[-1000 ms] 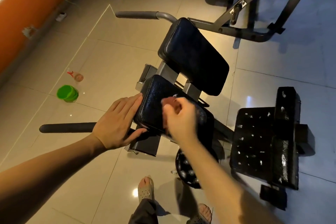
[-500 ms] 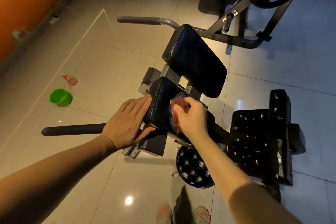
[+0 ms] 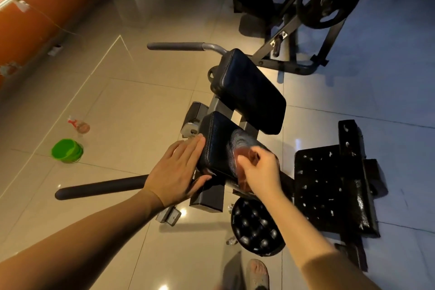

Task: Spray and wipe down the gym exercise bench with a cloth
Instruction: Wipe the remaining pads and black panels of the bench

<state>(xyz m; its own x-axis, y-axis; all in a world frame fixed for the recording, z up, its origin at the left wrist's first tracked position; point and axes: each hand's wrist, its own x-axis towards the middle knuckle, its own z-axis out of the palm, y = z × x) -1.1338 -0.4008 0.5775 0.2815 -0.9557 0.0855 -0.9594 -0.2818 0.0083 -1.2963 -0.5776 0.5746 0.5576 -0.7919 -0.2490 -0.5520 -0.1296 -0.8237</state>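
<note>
The bench has two black padded cushions: a near pad [image 3: 217,146] and a larger far pad [image 3: 249,89]. My left hand [image 3: 179,172] lies flat with straight fingers against the near pad's left edge, thumb under its corner. My right hand [image 3: 261,169] grips a reddish cloth [image 3: 243,160] and presses it on the right part of the near pad; the cloth is blurred with motion. A wet smear shows on the pad just beyond the cloth. A spray bottle [image 3: 78,125] with a red trigger stands on the floor at left.
A green bucket [image 3: 67,150] sits on the tiles beside the spray bottle. Grey handle bars stick out left from the bench [image 3: 101,187]. A worn black padded platform [image 3: 329,186] and a round black stool [image 3: 256,226] stand at right. A weight machine [image 3: 324,0] is behind.
My right hand has rubbed the cloth across the near pad, leaving a wet smear. The left hand stays on the pad's edge. The view has tilted up a little.
</note>
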